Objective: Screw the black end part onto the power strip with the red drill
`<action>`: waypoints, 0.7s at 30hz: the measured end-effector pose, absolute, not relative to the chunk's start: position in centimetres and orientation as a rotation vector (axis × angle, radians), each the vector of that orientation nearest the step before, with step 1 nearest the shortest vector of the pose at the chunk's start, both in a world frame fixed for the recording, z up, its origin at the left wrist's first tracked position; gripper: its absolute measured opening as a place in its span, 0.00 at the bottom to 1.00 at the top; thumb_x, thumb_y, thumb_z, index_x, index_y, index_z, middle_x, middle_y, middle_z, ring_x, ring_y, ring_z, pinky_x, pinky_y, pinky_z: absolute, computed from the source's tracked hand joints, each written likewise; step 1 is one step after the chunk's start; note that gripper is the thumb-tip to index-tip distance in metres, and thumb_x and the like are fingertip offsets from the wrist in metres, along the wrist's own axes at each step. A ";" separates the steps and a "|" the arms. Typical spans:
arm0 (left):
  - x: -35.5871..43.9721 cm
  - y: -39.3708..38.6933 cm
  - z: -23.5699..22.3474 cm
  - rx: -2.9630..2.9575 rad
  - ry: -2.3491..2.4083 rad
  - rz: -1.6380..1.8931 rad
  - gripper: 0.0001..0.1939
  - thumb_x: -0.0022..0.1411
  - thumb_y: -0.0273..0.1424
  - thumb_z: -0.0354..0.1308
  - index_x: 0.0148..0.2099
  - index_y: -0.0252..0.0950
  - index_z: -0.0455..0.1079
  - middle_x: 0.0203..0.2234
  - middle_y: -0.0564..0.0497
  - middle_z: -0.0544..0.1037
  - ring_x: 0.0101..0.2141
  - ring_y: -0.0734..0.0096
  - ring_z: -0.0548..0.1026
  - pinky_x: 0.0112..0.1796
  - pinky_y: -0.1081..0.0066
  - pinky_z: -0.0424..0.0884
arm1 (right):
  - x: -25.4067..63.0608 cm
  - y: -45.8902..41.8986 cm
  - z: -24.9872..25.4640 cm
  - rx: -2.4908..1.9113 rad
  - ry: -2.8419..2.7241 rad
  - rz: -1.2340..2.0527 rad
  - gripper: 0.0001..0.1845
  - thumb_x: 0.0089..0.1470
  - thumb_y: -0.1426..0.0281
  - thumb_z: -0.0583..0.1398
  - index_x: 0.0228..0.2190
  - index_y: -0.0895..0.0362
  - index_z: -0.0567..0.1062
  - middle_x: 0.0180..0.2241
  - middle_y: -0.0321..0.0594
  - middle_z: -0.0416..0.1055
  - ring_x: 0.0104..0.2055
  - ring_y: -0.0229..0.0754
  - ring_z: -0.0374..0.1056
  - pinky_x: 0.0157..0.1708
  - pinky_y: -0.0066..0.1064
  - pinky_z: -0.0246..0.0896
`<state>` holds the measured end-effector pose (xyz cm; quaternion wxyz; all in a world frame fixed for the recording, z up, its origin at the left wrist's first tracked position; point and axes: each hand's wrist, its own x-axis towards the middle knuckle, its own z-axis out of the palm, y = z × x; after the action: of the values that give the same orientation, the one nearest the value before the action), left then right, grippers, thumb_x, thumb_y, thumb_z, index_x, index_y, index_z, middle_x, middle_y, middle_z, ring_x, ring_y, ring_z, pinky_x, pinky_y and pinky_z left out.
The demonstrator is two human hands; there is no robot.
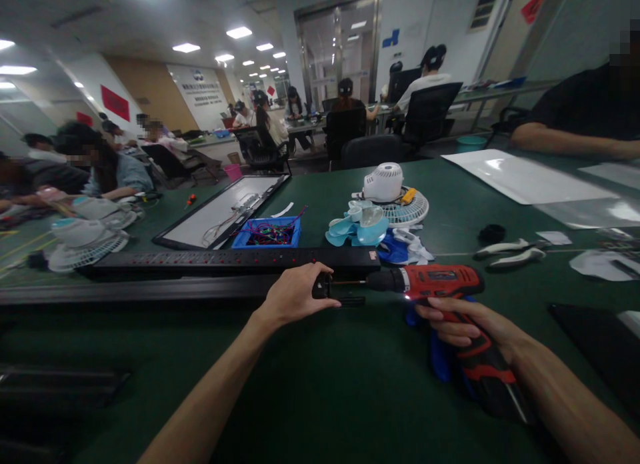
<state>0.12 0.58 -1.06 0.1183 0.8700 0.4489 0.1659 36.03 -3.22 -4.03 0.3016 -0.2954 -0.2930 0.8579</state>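
My right hand (pixel 465 324) grips the handle of a red and black cordless drill (pixel 445 281). Its long thin bit points left and reaches the end of a long black bar (pixel 200 289) lying across the table. My left hand (pixel 295 292) is wrapped round that end, thumb and fingers on either side of a small black end piece (pixel 321 286). Whether the bit's tip touches a screw there is hidden. Behind the bar lies a black power strip (pixel 240 259) with a row of sockets.
Behind the strip are a blue tray (pixel 270 233) of wires, light blue fan blades (pixel 357 225), a white fan housing (pixel 384 183) and a framed panel (pixel 220 211). Pliers (pixel 510 252) lie to the right, near a white sheet (pixel 520 174). A person's arm (pixel 575 144) rests at the far right.
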 end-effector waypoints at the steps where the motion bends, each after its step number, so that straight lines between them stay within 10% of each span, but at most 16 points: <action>1: 0.1 0.6 -1.0 2.548 1.316 0.482 0.33 0.60 0.51 0.70 0.58 0.38 0.69 0.49 0.44 0.80 0.47 0.54 0.80 0.51 0.56 0.75 | 36.1 -3.2 -4.0 -0.793 -0.772 2.273 0.17 0.58 0.64 0.71 0.25 0.60 0.75 0.14 0.20 0.52 0.15 0.24 0.32 0.16 0.15 0.57; 14: 0.2 0.4 -1.0 2.575 1.326 0.461 0.31 0.61 0.49 0.71 0.58 0.39 0.68 0.48 0.46 0.79 0.48 0.54 0.79 0.52 0.56 0.75 | 36.0 -2.9 -3.9 -0.850 -0.855 2.216 0.16 0.56 0.62 0.71 0.32 0.65 0.83 0.13 0.21 0.53 0.15 0.24 0.34 0.16 0.15 0.56; 21: 0.2 0.4 -0.9 2.579 1.317 0.459 0.30 0.61 0.48 0.71 0.58 0.39 0.68 0.48 0.46 0.79 0.48 0.54 0.79 0.52 0.56 0.75 | 36.1 -3.3 -3.6 -0.998 -0.899 2.154 0.18 0.58 0.60 0.70 0.38 0.65 0.84 0.15 0.30 0.65 0.16 0.29 0.59 0.23 0.20 0.67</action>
<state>0.23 0.42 -0.90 0.1047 0.8747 0.4468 0.1557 36.11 -3.26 -3.55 0.2969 -0.3754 -0.3382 0.8103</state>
